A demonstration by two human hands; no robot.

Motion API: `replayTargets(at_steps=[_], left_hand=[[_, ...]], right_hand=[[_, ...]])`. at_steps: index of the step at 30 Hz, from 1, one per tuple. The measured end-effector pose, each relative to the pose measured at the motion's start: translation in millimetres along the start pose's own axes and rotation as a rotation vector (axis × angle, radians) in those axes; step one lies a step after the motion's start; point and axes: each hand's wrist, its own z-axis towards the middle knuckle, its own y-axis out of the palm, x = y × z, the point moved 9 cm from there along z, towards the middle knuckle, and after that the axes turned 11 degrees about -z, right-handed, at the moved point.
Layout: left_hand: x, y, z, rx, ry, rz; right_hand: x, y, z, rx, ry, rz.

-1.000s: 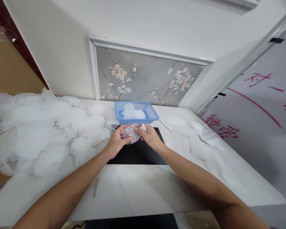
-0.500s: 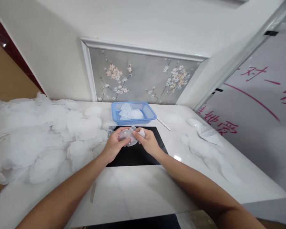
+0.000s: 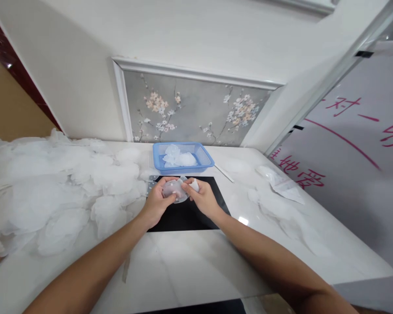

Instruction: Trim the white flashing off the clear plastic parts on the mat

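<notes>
Both hands meet above a black mat [image 3: 190, 218] on the white table. Between them is a thin translucent sheet piece [image 3: 173, 188] with small white dots and a rounded outline. My left hand [image 3: 157, 200] grips its left side, thumb on top. My right hand [image 3: 201, 196] pinches its right edge, and a small white piece [image 3: 194, 185] that I cannot name shows at those fingers. Another dotted translucent sheet [image 3: 151, 185] lies at the mat's upper left corner, partly behind my left hand.
A large heap of translucent white pieces [image 3: 52, 187] covers the table's left. Behind the mat stands a blue basket [image 3: 157, 163] holding similar pieces. A white stick [image 3: 225, 173] lies beside it. Further right is a clear plastic bag [image 3: 286, 187]. A panelled wall [image 3: 199, 35] closes the back.
The view has tilted slightly, so the scene sits a little lower. Both hands stay on the dotted sheet, with only small finger shifts.
</notes>
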Motion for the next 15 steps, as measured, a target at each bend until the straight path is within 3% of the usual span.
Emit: replayTargets(at_steps=[6, 12, 15], left_hand=[[-5, 0, 0, -0.010, -0.025, -0.028], [-10, -8, 0, 0.049, -0.020, 0.002], [-9, -7, 1, 0.026, -0.012, 0.029]], right_hand=[[5, 1, 0, 0.004, 0.032, 0.016], [-15, 1, -10, 0.050, -0.096, -0.112], [-11, -1, -10, 0.065, -0.060, -0.101]])
